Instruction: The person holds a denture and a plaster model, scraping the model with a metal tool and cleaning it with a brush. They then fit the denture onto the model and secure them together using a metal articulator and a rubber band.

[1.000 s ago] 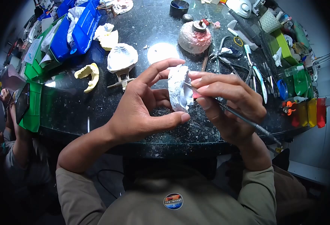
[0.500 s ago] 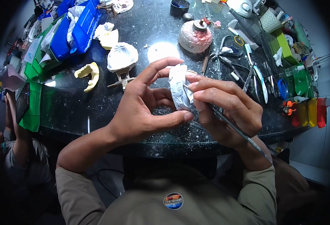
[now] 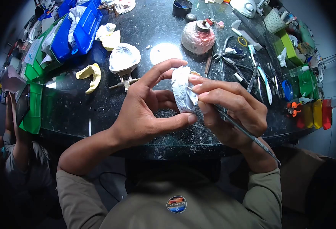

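Observation:
Between the thumb and fingers of my left hand [image 3: 149, 99] is a white plaster dental model [image 3: 181, 89], held on edge above the table. My right hand [image 3: 234, 107] pinches a slim metal carving tool [image 3: 244, 131] like a pen. The tool's tip meets the model's right side, where my right fingertips also rest close to it. Its other end points down toward my right forearm. Part of the model's far side is hidden by my fingers.
Left of my hands are a white plaster cast on a metal articulator [image 3: 124, 59] and a yellowish horseshoe-shaped cast [image 3: 94, 76]. A pink-stained round burner [image 3: 198, 38] stands beyond. Pliers, a toothbrush [image 3: 265, 82] and hand tools lie at right. Blue bins [image 3: 86, 32] stand at far left.
The carving tool and my right fingers have shifted very slightly against the model. My left hand keeps nearly the same hold.

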Action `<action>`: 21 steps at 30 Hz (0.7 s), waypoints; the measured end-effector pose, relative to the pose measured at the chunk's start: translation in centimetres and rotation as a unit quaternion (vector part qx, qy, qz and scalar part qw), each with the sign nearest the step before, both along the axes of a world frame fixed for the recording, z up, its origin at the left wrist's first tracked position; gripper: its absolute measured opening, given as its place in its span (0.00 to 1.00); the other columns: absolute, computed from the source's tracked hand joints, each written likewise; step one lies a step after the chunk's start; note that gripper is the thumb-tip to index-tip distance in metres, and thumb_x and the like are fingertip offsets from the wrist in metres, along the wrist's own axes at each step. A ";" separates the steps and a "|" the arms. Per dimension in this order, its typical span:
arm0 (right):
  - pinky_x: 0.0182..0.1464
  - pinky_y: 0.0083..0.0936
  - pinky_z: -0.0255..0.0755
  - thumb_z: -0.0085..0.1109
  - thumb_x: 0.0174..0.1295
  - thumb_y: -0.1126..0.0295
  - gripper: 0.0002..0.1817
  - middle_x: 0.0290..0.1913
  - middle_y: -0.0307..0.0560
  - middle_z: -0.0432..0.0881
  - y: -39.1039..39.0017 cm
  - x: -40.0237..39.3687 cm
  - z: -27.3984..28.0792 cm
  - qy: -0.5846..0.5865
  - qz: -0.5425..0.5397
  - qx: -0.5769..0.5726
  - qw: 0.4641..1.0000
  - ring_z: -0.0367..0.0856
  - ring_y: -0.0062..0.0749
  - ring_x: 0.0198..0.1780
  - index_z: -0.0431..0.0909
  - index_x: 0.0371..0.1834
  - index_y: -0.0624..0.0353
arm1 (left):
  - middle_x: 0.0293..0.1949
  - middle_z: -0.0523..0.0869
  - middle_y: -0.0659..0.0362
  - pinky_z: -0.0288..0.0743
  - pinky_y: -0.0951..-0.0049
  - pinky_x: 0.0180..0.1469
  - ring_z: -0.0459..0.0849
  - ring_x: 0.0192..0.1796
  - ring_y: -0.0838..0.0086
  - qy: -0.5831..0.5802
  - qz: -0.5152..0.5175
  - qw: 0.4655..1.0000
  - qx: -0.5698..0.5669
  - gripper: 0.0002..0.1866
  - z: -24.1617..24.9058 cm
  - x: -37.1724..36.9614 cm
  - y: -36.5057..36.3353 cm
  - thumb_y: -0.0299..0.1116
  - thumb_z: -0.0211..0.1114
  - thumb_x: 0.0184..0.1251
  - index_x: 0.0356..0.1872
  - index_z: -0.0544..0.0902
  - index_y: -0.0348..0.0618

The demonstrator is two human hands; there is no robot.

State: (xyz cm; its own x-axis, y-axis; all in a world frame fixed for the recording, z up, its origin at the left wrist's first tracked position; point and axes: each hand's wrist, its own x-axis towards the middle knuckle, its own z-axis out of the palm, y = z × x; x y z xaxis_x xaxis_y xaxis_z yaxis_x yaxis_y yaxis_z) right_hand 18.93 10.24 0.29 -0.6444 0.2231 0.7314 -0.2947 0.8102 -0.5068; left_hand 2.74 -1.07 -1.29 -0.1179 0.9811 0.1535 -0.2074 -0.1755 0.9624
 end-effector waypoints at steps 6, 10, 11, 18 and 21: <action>0.52 0.37 0.82 0.62 0.60 0.80 0.08 0.43 0.57 0.84 -0.1 -0.1 0.1 -0.013 -0.007 0.007 1.000 0.85 0.45 0.50 0.77 0.42 0.65 | 0.57 0.73 0.50 0.82 0.71 0.53 0.83 0.51 0.68 0.005 0.015 1.000 0.005 0.43 0.0 0.0 0.0 0.22 0.75 0.51 0.69 0.61 0.38; 0.52 0.36 0.82 0.63 0.59 0.81 0.08 0.42 0.57 0.84 -0.3 -0.1 0.1 -0.008 -0.026 0.012 1.000 0.85 0.44 0.49 0.77 0.41 0.66 | 0.57 0.72 0.51 0.82 0.71 0.53 0.83 0.51 0.68 0.013 0.018 1.000 0.011 0.43 -0.2 0.1 0.0 0.21 0.74 0.51 0.69 0.61 0.38; 0.52 0.35 0.82 0.63 0.59 0.81 0.08 0.42 0.57 0.84 -0.3 -0.1 0.1 -0.004 -0.029 0.015 0.999 0.85 0.44 0.49 0.77 0.41 0.66 | 0.57 0.72 0.51 0.82 0.71 0.53 0.83 0.51 0.68 0.013 0.018 1.000 0.013 0.43 -0.2 0.1 0.0 0.21 0.74 0.51 0.69 0.61 0.38; 0.51 0.38 0.82 0.62 0.59 0.82 0.08 0.40 0.59 0.84 0.0 -0.3 0.0 0.019 -0.004 -0.016 1.000 0.86 0.46 0.47 0.77 0.41 0.67 | 0.57 0.70 0.51 0.82 0.72 0.53 0.84 0.51 0.68 0.029 0.032 0.999 0.023 0.43 -0.2 0.2 0.0 0.21 0.74 0.50 0.69 0.61 0.40; 0.51 0.39 0.82 0.62 0.59 0.82 0.08 0.41 0.59 0.84 0.0 -0.4 -0.2 0.019 0.000 -0.025 1.000 0.85 0.47 0.48 0.77 0.41 0.67 | 0.58 0.69 0.51 0.83 0.72 0.52 0.84 0.50 0.68 0.028 0.047 0.998 0.030 0.43 -0.3 0.3 0.0 0.20 0.74 0.50 0.69 0.61 0.41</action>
